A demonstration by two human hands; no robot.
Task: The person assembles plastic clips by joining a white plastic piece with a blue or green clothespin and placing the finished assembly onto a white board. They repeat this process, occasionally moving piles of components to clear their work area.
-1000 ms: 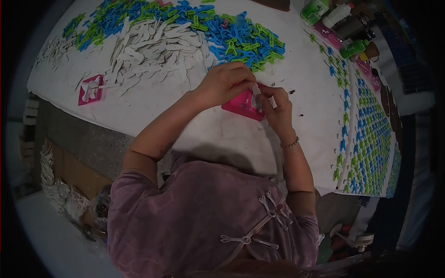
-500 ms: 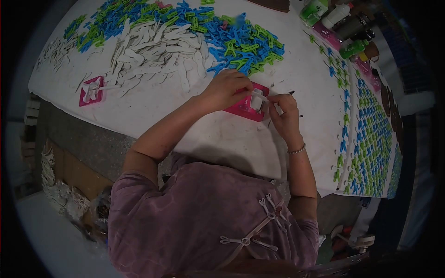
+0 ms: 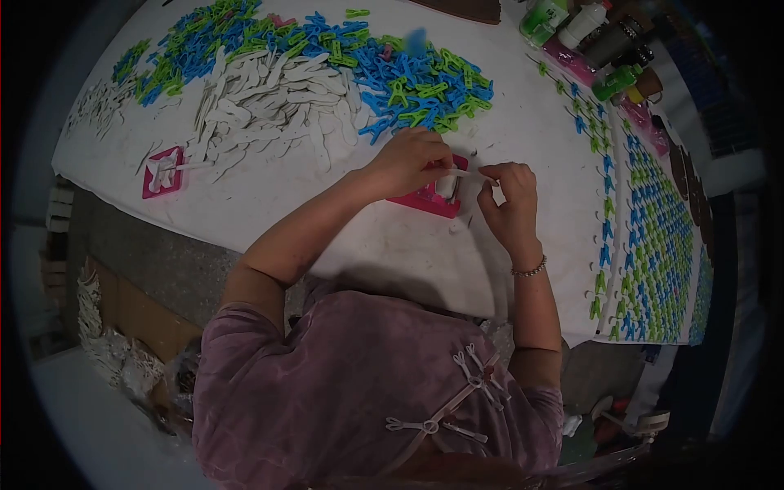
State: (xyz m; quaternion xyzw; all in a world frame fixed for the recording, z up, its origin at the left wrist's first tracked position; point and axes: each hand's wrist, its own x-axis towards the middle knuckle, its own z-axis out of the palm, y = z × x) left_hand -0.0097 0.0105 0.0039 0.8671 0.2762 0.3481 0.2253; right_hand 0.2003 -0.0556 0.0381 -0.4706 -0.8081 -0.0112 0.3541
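Note:
A thin white strip [image 3: 467, 173] spans the gap between my two hands. My left hand [image 3: 408, 162] is closed on its left end, above a pink tray [image 3: 420, 201]. The fingers of my right hand [image 3: 511, 204] pinch together at the strip's right end, with the wrist below wearing a beaded bracelet. Inside the tray, partly hidden by my left hand, lies a whitish block [image 3: 446, 187]. Beyond my left hand spreads a pile of flat white strips [image 3: 261, 98], and blue and green clips [image 3: 429, 86] are heaped beside it.
A second pink tray [image 3: 163, 173] with white material and a stick stands at the left. Rows of blue and green clips [image 3: 653, 237] cover the right side of the table. Bottles [image 3: 584, 26] stand at the back right. Small dark bits lie on the white tablecloth [image 3: 384, 245].
My right hand has moved a little to the right, widening the space between my hands, so more of the white strip shows. The whole view has shifted slightly.

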